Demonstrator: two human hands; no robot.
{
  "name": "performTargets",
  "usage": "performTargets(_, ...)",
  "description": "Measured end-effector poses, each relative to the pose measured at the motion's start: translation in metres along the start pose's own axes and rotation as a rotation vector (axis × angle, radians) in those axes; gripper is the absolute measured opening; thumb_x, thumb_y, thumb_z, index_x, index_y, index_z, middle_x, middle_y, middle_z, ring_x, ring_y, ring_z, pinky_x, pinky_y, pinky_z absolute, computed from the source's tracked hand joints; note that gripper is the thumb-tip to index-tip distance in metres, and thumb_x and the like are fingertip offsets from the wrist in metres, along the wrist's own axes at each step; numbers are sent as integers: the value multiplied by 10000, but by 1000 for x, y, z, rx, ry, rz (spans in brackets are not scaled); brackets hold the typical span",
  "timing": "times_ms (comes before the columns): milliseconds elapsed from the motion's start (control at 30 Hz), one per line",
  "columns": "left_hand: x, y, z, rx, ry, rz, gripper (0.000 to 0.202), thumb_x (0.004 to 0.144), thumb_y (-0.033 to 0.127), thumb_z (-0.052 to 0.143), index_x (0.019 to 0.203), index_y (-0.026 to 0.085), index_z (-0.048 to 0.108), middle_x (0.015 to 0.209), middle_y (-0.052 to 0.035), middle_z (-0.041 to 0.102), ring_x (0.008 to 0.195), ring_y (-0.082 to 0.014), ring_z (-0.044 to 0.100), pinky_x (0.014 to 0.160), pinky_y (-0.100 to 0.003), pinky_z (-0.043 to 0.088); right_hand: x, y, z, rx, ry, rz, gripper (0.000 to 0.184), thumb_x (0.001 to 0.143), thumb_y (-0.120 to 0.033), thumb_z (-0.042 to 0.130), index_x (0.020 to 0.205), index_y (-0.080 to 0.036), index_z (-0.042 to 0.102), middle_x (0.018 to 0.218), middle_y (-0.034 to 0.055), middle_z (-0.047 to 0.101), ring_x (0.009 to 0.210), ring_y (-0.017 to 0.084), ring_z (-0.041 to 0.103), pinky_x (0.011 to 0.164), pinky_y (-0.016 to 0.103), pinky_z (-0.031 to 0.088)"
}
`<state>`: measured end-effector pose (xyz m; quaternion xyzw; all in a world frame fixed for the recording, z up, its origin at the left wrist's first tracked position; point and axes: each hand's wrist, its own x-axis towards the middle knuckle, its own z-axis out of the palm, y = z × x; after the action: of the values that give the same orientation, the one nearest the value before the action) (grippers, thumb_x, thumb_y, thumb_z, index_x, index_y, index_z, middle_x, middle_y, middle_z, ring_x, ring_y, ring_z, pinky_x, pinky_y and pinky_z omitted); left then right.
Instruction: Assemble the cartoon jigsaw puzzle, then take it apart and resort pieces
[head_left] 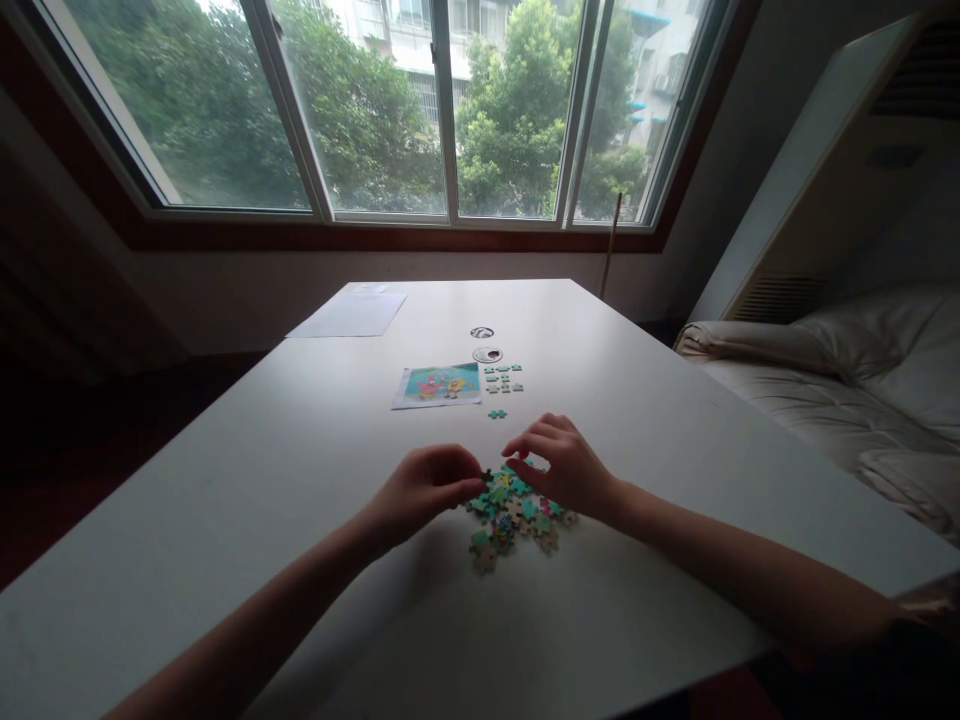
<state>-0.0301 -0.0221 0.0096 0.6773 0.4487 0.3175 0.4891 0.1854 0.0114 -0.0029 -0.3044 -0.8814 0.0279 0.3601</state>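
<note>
A heap of small teal and tan jigsaw pieces (510, 515) lies on the white table (300, 480) in front of me. My left hand (424, 490) rests at the heap's left edge, fingers curled, pinching at a piece there. My right hand (562, 462) hovers over the heap's top right, fingers bent and touching the pieces. Further back lies a colourful picture card (439, 385). To its right sit several sorted teal pieces (502, 378), and a single teal piece (497, 413) lies alone.
Two small round objects (486, 345) sit beyond the sorted pieces. A sheet of paper (349, 312) lies at the table's far left. A bed with pale bedding (847, 390) stands right of the table. A wide window (450, 110) fills the far wall.
</note>
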Motion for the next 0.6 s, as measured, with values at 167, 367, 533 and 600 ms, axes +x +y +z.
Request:
performTargets(167, 1, 4, 7, -204, 83, -117, 276, 672, 372, 695, 754, 134, 583, 615, 32, 541, 506, -57, 419, 485, -195, 341, -2, -6, 1, -24, 19, -53, 240, 763, -405, 631, 926, -231, 649, 833, 19, 671, 810, 179, 518, 737, 314, 355)
performTargets(367, 0, 7, 10, -207, 103, -139, 296, 635, 380, 711, 744, 137, 583, 620, 32, 550, 503, -58, 426, 481, -195, 357, -2, -8, 1, -29, 31, -78, 255, 771, -425, 618, 947, -243, 647, 814, 14, 665, 814, 168, 518, 743, 311, 344)
performTargets(533, 1, 5, 10, -214, 93, -135, 274, 652, 360, 703, 753, 136, 582, 622, 36, 547, 507, -55, 428, 485, -189, 354, -2, -9, 1, -20, 41, -84, 243, 769, -415, 624, 938, -244, 652, 812, 13, 665, 813, 173, 506, 742, 315, 338)
performTargets(600, 1, 5, 10, -221, 91, -137, 264, 658, 353, 700, 747, 135, 580, 615, 39, 541, 510, -53, 425, 488, -186, 349, -2, -9, 1, -19, 42, -87, 249, 765, -420, 626, 938, -243, 653, 811, 16, 663, 819, 176, 505, 744, 316, 338)
